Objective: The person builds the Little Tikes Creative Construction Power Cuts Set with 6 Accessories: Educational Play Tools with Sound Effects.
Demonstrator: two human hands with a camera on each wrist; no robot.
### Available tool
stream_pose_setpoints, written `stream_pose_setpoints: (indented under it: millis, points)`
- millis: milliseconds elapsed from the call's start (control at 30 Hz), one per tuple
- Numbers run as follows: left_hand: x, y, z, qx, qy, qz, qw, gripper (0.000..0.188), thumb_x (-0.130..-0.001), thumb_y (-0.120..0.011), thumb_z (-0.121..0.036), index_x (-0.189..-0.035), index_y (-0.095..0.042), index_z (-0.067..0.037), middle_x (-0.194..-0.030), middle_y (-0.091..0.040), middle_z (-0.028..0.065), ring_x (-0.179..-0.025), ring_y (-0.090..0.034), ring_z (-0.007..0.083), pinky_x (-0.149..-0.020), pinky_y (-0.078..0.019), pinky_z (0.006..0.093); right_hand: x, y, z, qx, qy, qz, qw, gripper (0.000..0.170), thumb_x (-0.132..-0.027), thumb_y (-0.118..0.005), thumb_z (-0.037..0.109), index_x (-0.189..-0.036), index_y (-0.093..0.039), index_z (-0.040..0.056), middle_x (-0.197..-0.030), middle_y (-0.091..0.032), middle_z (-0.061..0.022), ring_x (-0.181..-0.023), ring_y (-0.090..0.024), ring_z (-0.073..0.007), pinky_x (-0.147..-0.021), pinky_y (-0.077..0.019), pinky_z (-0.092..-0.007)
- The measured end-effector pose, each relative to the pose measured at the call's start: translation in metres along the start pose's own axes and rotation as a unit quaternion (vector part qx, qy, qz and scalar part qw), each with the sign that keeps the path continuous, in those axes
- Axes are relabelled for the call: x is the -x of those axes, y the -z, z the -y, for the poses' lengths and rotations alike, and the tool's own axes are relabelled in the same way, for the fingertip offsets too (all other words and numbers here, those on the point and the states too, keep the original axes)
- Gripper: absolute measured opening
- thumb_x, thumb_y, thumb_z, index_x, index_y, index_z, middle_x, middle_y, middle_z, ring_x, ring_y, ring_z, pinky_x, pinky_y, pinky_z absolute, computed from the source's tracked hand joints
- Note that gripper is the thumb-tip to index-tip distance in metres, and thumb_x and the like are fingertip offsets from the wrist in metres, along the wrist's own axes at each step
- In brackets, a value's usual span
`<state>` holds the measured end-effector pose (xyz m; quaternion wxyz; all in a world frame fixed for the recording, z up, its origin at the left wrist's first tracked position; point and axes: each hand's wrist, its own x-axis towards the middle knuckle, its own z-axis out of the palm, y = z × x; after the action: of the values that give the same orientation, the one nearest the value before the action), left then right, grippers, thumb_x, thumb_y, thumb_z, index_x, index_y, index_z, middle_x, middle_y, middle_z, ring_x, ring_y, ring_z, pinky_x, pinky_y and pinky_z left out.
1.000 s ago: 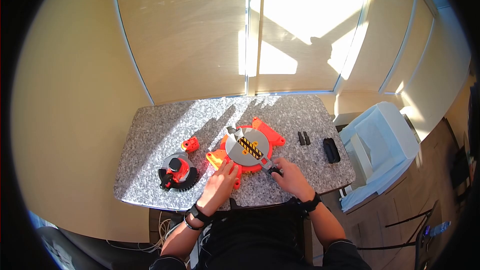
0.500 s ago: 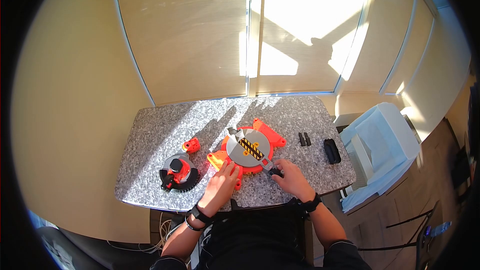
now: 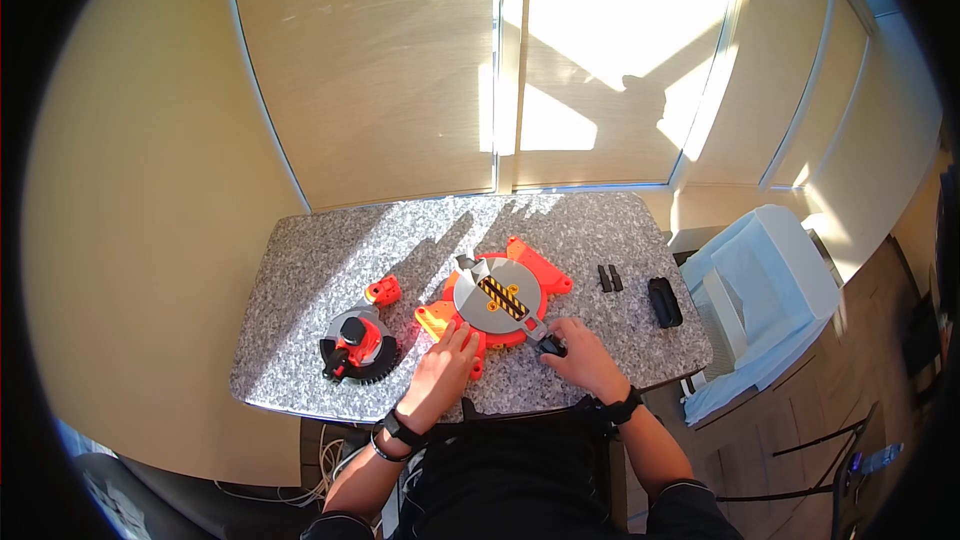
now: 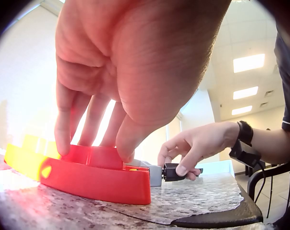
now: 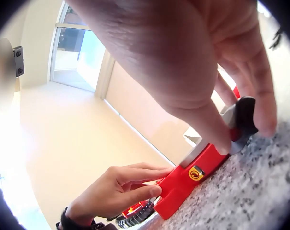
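Observation:
A toy miter saw base (image 3: 540, 265), orange-red with spread feet, lies on the speckled table. Its round grey turntable (image 3: 473, 305) carries a black-and-yellow striped strip and a grey arm pointing toward my right side. My left hand (image 3: 440, 370) rests on the base's near left part, fingertips on the red plastic, as the left wrist view also shows. With thumb and fingers, my right hand (image 3: 583, 360) pinches the black handle (image 4: 171, 172) at the end of that arm. Left of the base lies the toy saw head (image 3: 352, 340), with a black toothed rim and an orange-red end piece.
Two small black pieces (image 3: 608, 278) lie right of the base, and a black oblong part (image 3: 662, 302) sits near the table's right edge. A folding chair with a light blue cover (image 3: 770, 290) stands beyond that edge. Blinds (image 3: 380, 90) rise behind the granite-patterned table (image 3: 290, 270).
My right fingers have shifted slightly on the black handle, and more of it shows between them. The left hand stays in place on the base.

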<state>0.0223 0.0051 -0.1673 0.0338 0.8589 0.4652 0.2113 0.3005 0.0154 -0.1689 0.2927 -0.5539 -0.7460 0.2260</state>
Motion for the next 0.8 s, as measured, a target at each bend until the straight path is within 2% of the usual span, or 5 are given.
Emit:
stream_pose_setpoints:
  millis: [233,633,800]
  points:
    - [0.0006,-0.0029,0.0012,-0.008,-0.003,-0.010,1.000,0.042,-0.093,-0.067,-0.015,-0.130,-0.060,0.004,-0.136,-0.060,0.0262,-0.131,-0.055,0.0454,-0.097,-0.0569,0.0459,-0.0022,-0.0001,-0.0031,-0.016,0.000,0.007,1.000,0.041,-0.081,-0.080,0.011,-0.115,-0.058,0.0035,-0.110,-0.064,-0.0196,-0.106,-0.064,-0.0410,-0.090,-0.0523,-0.0472]
    - [-0.0003,0.0017,-0.0016,-0.005,-0.004,-0.007,1.000,0.042,-0.093,-0.067,-0.014,-0.130,-0.060,0.004,-0.135,-0.060,0.0267,-0.131,-0.055,0.0457,-0.096,-0.0573,0.0457,-0.0034,0.0000,-0.0028,-0.051,-0.022,0.012,0.998,0.027,-0.087,-0.074,0.011,-0.108,-0.060,0.0017,-0.101,-0.069,-0.0202,-0.102,-0.066,-0.0413,-0.088,-0.0522,-0.0483]
    - [0.0007,-0.0018,0.0006,-0.007,-0.006,-0.010,1.000,0.041,-0.094,-0.066,-0.014,-0.130,-0.060,0.004,-0.137,-0.059,0.0274,-0.132,-0.055,0.0460,-0.097,-0.0566,0.0462,-0.0043,0.0015,-0.0023,-0.096,-0.065,0.024,0.993,0.028,-0.085,-0.077,0.013,-0.106,-0.062,0.0013,-0.100,-0.070,-0.0197,-0.099,-0.067,-0.0407,-0.086,-0.0534,-0.0476]
